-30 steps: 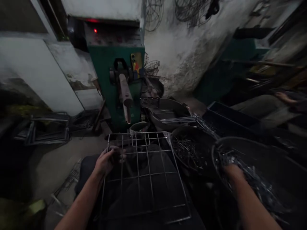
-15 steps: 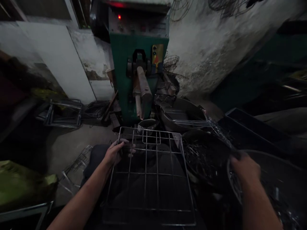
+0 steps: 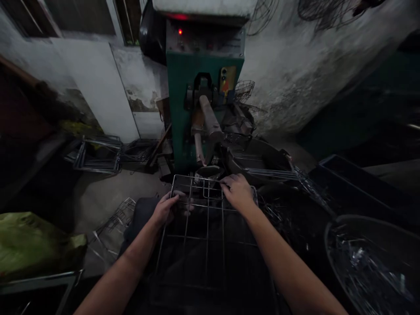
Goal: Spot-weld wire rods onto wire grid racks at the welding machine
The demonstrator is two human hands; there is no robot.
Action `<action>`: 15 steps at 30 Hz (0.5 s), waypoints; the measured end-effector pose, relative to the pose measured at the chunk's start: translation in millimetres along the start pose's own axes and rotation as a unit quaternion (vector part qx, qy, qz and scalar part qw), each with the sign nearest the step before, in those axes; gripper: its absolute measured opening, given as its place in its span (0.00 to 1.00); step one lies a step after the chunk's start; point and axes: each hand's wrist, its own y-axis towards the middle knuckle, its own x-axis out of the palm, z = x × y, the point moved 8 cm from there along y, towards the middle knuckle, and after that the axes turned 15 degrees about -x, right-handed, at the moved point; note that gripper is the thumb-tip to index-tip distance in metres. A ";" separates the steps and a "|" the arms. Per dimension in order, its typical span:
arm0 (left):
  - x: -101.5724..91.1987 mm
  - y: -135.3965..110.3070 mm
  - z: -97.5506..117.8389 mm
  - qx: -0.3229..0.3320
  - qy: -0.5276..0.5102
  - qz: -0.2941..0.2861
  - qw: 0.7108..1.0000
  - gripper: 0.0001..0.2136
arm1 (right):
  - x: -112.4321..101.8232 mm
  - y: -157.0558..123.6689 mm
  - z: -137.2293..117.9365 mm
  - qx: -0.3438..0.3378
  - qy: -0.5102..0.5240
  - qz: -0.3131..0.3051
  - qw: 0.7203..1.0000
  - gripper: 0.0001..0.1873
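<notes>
A wire rack (image 3: 207, 223), a rectangular grid of thin metal rods, lies tilted across the lap, its far edge below the machine's arms. My left hand (image 3: 166, 209) is closed on its left side near the far corner, thumb on top and fingers showing through the grid. My right hand (image 3: 238, 192) is at the far edge, right of the middle, fingertips pinched together against the top rod. Whatever is between those fingertips is too small and dark to make out. A small U-shaped wire sits at the rack's far edge, beside the right fingertips.
Ahead stands a green machine (image 3: 183, 109) with a red light and two projecting cylindrical arms (image 3: 210, 118). At right, a round basin (image 3: 331, 227) holds loose wire pieces. Stacked wire frames (image 3: 98, 155) lie on the floor at left, near a yellow-green sack (image 3: 36, 240).
My right hand has moved left from the basin at right to the rack's far edge. My left hand keeps its grip on the rack. The view has shifted slightly left.
</notes>
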 end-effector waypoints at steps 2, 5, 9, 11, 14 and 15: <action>-0.8 -0.2 1.5 -0.004 -0.002 0.000 1.000 0.10 | 1.2 1.0 -5.1 -0.012 -0.024 -0.007 1.000 0.09; -0.6 -0.1 2.3 -0.008 -0.004 -0.001 1.000 0.10 | 5.5 3.1 -10.5 -0.017 -0.040 -0.023 0.999 0.10; 0.6 -1.2 1.9 -0.008 -0.008 -0.003 1.000 0.11 | 5.7 2.2 -13.7 -0.023 -0.052 -0.020 0.998 0.12; 1.3 -2.1 1.7 -0.008 -0.008 -0.004 1.000 0.11 | 2.9 -0.3 -14.1 -0.022 -0.056 -0.004 0.998 0.12; 3.1 -3.7 2.1 -0.006 -0.010 -0.005 1.000 0.11 | 0.0 -5.2 -15.5 -0.018 -0.070 0.026 0.997 0.12; 3.8 -4.2 2.4 -0.005 -0.010 -0.004 1.000 0.11 | 0.0 -7.0 -16.0 -0.014 -0.079 0.034 0.996 0.12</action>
